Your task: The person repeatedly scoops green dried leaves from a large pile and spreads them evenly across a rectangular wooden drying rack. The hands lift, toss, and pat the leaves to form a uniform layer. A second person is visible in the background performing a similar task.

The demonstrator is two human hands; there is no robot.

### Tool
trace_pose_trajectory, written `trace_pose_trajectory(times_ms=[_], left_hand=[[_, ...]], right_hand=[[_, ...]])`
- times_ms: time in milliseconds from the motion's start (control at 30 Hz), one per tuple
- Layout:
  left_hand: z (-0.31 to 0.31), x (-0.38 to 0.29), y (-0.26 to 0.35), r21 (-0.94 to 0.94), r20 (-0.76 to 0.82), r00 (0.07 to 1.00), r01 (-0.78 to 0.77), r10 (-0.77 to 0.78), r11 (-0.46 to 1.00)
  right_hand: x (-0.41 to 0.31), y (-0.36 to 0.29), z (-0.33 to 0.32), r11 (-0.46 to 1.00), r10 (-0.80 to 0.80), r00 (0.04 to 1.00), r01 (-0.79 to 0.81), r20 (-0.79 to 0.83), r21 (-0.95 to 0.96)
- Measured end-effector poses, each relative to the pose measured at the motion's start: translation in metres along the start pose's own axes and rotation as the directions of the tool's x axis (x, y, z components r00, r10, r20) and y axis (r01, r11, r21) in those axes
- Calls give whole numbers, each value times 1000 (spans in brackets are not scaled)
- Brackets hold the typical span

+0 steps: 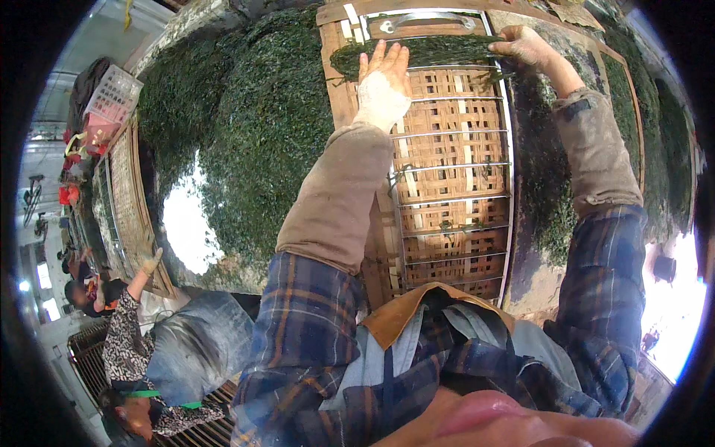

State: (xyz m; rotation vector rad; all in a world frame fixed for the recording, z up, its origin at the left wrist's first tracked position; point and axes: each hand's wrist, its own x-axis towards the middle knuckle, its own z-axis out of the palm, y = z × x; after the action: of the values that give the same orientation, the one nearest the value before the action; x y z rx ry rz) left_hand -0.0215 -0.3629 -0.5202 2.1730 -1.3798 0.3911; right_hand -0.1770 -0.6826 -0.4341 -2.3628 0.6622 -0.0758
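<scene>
A long bundle of dark green, stringy plant matter, perhaps seaweed or tea leaves, lies across the far end of a metal rack with thin crossbars. My left hand rests flat with spread fingers on the bundle's left part. At the bundle's right end, my right hand pinches it between thumb and fingers. Beneath the rack is a woven bamboo panel in a wooden frame, with a few loose green strands on it. A metal handle sits just beyond the bundle.
A large heap of the green matter spreads left of the frame; more lies at the right. Far left, a co-worker reaches over another woven frame. A pale plastic basket stands beyond it.
</scene>
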Motion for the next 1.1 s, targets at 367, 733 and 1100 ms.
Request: trace_pose_trajectory(times_ms=[367,733,1100], left_hand=[[-4,-4,7,71,-149,988,-18,28,997],[-4,0,3,173,119,989,63,-85,983],[-8,-5,8,-26,-107,988,114,-116,993]], right_hand=[[4,-7,-10,856,-258,918,73,-300,-512],[-80,-19,30,906,-350,858,208,-376,-369],[-113,99,-88,866,-19,936,-160,-350,-474]])
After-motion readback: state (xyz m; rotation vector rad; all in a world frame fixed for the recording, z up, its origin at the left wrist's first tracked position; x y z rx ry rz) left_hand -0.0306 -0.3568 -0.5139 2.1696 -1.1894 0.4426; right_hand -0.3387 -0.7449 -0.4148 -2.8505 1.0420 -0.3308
